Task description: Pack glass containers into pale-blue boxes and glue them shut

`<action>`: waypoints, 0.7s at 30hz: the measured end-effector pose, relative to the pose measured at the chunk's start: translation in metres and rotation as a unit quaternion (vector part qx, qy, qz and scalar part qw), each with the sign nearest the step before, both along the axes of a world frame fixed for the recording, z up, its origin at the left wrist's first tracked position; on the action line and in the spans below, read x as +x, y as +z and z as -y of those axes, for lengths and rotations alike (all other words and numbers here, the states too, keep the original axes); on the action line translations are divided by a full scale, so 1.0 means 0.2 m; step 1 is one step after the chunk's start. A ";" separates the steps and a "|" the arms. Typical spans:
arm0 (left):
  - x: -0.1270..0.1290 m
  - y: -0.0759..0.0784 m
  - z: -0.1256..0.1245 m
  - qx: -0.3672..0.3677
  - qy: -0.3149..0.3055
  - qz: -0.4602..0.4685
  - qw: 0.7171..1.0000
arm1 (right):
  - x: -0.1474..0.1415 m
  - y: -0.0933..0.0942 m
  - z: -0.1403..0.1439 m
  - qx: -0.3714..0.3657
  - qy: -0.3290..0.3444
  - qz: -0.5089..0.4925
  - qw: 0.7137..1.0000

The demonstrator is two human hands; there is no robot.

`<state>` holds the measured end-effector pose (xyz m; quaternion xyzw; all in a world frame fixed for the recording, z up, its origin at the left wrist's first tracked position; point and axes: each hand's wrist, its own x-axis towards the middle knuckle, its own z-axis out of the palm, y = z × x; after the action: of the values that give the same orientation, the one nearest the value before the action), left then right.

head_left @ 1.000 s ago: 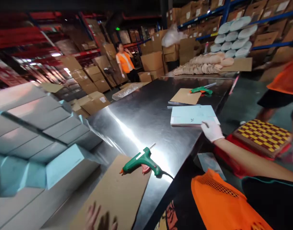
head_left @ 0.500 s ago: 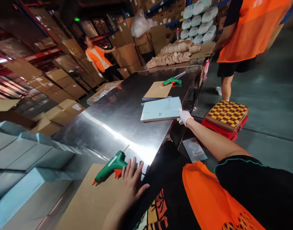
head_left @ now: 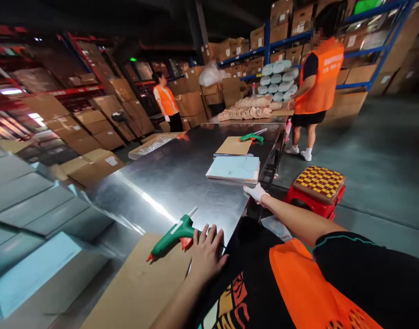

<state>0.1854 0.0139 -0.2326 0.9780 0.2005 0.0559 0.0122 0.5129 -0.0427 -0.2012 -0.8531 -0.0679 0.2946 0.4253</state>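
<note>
A long shiny metal table (head_left: 182, 178) runs away from the person. On the left lie big flat light blue boxes (head_left: 34, 256), stacked side by side. A brown cardboard sheet (head_left: 137, 283) lies on the near end of the table. Far off, two people in orange vests (head_left: 319, 77) stand by shelves full of brown boxes. A red stool with a yellow checked cushion (head_left: 319, 183) stands on the floor to the right of the table. A flat light blue box (head_left: 234, 168) lies near the right edge of the table, with another cardboard sheet (head_left: 234, 145) and a second green glue gun (head_left: 251, 136) behind it. The left hand (head_left: 208, 254) is bare and rests open and flat on the table edge, with its fingertips touching the handle of the green glue gun (head_left: 175, 232). That glue gun lies on its side, partly on the near cardboard sheet, tip pointing left. The right hand (head_left: 255, 193) wears a white glove and reaches out just beside the near corner of the flat light blue box; it holds nothing, fingers loosely bent.
</note>
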 end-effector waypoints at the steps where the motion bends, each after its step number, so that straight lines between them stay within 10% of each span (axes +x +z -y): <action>1: 0.00 0.03 0.01 -0.003 -0.002 -0.001 1.000 | -0.09 -0.01 0.00 -0.012 0.002 0.000 1.000; 8: -0.01 0.25 0.02 0.021 -0.074 -0.092 0.993 | -0.36 0.04 -0.06 -0.079 0.004 0.015 0.997; 21: 0.13 0.34 -0.08 0.015 -0.097 -0.176 0.980 | -0.08 -0.05 0.25 -0.111 0.174 -0.067 0.976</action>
<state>0.2108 0.0307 -0.1638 0.9874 0.1032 -0.1151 -0.0324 0.4972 -0.0934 -0.2104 -0.8483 -0.1533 0.4262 0.2743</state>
